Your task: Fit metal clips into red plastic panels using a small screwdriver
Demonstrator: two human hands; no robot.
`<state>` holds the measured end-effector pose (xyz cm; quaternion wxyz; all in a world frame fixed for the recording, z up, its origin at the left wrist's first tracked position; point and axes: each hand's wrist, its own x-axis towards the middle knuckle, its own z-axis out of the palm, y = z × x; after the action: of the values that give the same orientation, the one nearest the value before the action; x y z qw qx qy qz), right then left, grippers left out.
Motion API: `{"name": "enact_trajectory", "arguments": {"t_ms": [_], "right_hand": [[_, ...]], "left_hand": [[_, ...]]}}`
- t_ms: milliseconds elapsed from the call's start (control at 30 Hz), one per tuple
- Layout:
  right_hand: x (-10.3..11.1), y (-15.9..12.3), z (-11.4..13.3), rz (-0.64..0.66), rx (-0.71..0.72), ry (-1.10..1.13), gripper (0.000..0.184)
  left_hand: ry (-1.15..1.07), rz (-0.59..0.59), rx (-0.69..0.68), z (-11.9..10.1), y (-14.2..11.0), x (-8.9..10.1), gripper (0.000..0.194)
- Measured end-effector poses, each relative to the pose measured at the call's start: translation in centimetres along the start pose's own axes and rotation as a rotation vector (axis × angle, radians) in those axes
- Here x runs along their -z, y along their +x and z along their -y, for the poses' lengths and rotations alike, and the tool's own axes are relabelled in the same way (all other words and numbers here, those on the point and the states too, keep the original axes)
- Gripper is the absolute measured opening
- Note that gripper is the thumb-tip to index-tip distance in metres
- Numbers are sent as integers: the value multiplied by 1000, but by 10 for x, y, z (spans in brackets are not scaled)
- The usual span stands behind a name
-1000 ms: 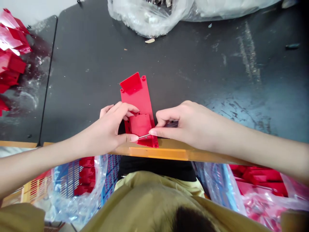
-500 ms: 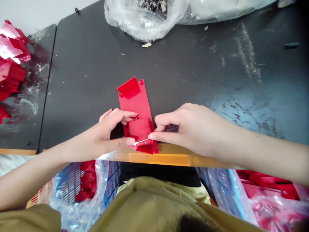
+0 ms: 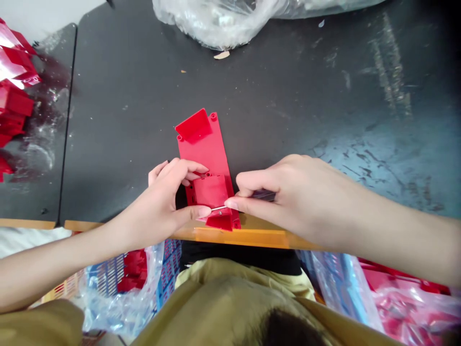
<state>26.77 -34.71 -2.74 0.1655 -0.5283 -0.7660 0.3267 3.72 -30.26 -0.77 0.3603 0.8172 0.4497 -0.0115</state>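
A long red plastic panel [image 3: 205, 149] lies on the dark table with its near end at the table's front edge. My left hand [image 3: 165, 202] is closed around a small red block [image 3: 211, 192] that sits on the panel's near end, thumb under it and fingers over its top. My right hand [image 3: 288, 192] is closed in a pinch on a thin metal pin [image 3: 218, 208], whose tip points left toward my left thumb. A dark object [image 3: 264, 194] shows inside my right fist.
A clear plastic bag [image 3: 223, 21] holding small parts lies at the table's far edge. Red plastic parts [image 3: 14, 96] are piled at the far left. Below the orange table edge [image 3: 237, 236], bag-lined crates [image 3: 118, 278] hold more red parts on both sides.
The exposed length of the metal pin between my thumbs has shortened. Both hands stay on the red block with only slight shifts; the camera has moved a little.
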Motion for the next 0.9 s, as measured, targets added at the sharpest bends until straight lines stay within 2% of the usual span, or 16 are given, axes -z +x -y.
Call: {"name": "enact_trajectory", "arguments": {"t_ms": [167, 267, 367, 500, 667, 767, 900], "right_hand": [[3, 0, -7, -9, 24, 171, 31], [11, 0, -13, -17, -11, 292, 34], [18, 0, -20, 43, -41, 312, 35], [17, 1, -26, 126, -12, 266, 32], [13, 1, -22, 113, -31, 226, 31], [14, 0, -19, 112, -52, 174, 32], [15, -2, -17, 83, -19, 99, 31]], "left_hand": [[6, -18, -7, 6, -2, -1, 50], [103, -107, -46, 4, -3, 1, 40], [206, -151, -65, -4, -1, 4, 46], [174, 16, -119, -11, 7, 10, 59], [231, 204, -159, -13, 16, 22, 51], [267, 233, -200, -15, 18, 25, 44], [299, 189, -236, -19, 22, 23, 45]]}}
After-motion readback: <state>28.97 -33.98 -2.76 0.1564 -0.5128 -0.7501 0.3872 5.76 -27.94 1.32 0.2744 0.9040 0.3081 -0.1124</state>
